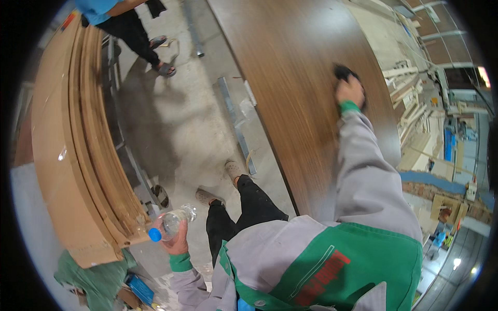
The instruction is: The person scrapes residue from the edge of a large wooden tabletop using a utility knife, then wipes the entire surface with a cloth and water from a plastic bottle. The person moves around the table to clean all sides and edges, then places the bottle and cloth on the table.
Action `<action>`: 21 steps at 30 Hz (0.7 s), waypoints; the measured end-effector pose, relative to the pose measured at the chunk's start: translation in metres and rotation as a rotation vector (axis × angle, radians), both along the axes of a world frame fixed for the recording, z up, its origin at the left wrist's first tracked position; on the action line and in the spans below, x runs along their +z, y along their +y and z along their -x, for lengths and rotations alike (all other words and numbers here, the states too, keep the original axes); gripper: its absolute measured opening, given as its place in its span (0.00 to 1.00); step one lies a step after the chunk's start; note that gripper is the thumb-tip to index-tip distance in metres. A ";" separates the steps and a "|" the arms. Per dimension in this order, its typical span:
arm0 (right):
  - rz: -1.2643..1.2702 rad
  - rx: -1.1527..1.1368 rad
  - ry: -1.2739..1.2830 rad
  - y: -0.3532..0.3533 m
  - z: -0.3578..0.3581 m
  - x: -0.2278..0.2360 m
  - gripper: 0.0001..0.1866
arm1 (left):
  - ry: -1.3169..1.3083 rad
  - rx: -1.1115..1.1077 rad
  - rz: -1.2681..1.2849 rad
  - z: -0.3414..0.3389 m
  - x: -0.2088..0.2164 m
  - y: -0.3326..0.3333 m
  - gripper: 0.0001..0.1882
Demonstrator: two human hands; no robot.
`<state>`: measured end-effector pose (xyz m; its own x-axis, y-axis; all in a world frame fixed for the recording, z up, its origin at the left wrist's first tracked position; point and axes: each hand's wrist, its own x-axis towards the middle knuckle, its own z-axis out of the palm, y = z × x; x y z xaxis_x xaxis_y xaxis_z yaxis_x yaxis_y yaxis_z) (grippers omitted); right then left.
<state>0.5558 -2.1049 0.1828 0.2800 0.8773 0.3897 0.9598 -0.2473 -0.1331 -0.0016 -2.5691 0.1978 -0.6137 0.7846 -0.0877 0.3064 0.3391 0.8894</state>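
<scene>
My left hand (178, 241) is closed round a clear plastic bottle (173, 222) with a blue cap, held tilted out to the left, the cap end lower left. On the right, my arm is stretched out over a large brown wood-grain panel (293, 98). There my right hand (350, 92) presses a black cloth (342, 71) onto the panel's surface; the hand and cloth are smeared by motion, and the fingertips are partly hidden.
A stack of cardboard-coloured boards (65, 150) stands at the left. Metal strips (236, 122) lie on the concrete floor (155, 119) beside the panel. Another person (127, 31) stands at the far left. Wood offcuts (410, 103) lie beyond the panel, and a green cloth (93, 277) is at the lower left.
</scene>
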 end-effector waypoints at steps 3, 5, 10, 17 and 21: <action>0.290 -0.593 0.109 -0.072 -0.109 0.002 0.32 | 0.027 0.037 0.051 -0.020 0.000 -0.028 0.36; 0.227 -0.895 0.035 -0.113 -0.157 -0.020 0.38 | -0.100 0.114 0.030 -0.032 -0.009 -0.046 0.36; 0.140 -0.306 -0.082 -0.125 -0.136 -0.026 0.33 | -0.082 0.154 0.118 -0.055 -0.012 -0.087 0.35; 0.281 0.441 0.104 -0.049 -0.017 -0.033 0.45 | -0.189 0.239 0.222 -0.077 -0.058 -0.150 0.34; 0.229 0.237 0.051 0.022 -0.006 -0.030 0.37 | -0.151 0.198 0.331 -0.075 -0.079 -0.159 0.33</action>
